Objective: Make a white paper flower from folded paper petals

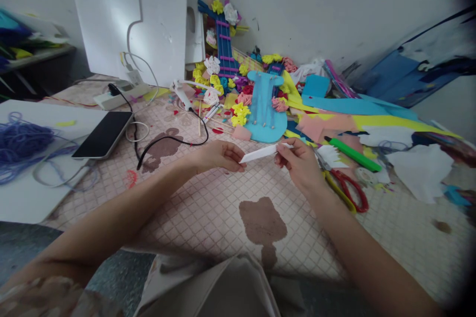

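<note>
A narrow white paper strip (259,153), seemingly folded, is stretched between my two hands above the patterned tabletop (208,208). My left hand (222,156) pinches its left end between thumb and fingers. At the other end, my right hand (297,159) grips the strip, its fingers bent over it. Just beyond the strip lies a light-blue paper guitar-like shape (268,109) with thin strands along it. Close to my right wrist are scissors with red handles (353,190) and a yellow-handled tool (340,190), partly hidden by the wrist.
A white glue gun (181,95) with a black cord stands behind my left hand. A phone (105,133) and purple yarn (24,141) lie on a white board at left. Crumpled paper flowers (240,114) and a green cutter (355,154) lie among paper scraps.
</note>
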The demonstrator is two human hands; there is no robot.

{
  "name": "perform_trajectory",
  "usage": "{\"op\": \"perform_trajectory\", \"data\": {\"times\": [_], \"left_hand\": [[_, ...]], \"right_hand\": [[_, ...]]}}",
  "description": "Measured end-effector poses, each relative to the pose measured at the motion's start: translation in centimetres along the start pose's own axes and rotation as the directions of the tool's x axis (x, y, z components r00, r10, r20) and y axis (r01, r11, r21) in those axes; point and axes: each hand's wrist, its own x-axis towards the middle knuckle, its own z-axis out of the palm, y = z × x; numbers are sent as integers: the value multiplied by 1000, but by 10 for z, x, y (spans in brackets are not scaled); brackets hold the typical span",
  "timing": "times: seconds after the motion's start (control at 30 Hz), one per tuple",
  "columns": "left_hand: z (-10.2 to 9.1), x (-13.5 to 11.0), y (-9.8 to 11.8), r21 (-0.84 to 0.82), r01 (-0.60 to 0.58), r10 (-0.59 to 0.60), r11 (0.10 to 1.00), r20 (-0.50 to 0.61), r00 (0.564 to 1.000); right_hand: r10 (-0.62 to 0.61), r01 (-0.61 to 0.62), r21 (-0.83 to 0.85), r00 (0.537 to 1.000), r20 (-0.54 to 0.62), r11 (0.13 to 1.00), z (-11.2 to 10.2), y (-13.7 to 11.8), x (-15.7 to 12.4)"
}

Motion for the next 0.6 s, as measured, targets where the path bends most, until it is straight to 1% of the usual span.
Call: {"op": "perform_trajectory", "data": {"times": [0.07, 0.17, 0.23, 0.27, 0.33, 0.4, 0.47, 0.53, 0.6], "left_hand": [[-1, -1, 2, -3, 28, -27, 1000, 72, 997], [2, -5, 8, 23, 42, -46, 999, 197, 979], [6, -7, 11, 43, 19, -28, 999, 235, 972], [9, -7, 12, 51, 8, -20, 999, 236, 972], [14, -6, 11, 90, 2, -19, 996, 193, 981], [17, -4, 8, 138, 24, -37, 990, 95, 995], [17, -1, 4, 134, 59, -62, 989, 20, 998], [14, 0, 1, 78, 84, -84, 993, -4, 996], [9, 0, 0, 37, 89, -89, 995, 0, 996]], "right_hand": [[8, -8, -3, 1000, 11, 1000, 0, -1, -1], [14, -14, -17, 999, 32, 1000, 3, -2, -3], [14, -12, -20, 998, 60, 1000, 6, -2, -6], [13, -11, -23, 997, 74, 1000, 8, -2, -7], [10, -6, -39, 995, 95, 999, 11, -1, -9], [1, 5, -57, 995, 98, 998, 12, 0, -9], [-18, 23, -60, 996, 86, 998, 11, 2, -8], [-42, 46, -59, 997, 61, 997, 9, 2, -6], [-64, 66, -62, 997, 40, 996, 6, 2, -4]]}}
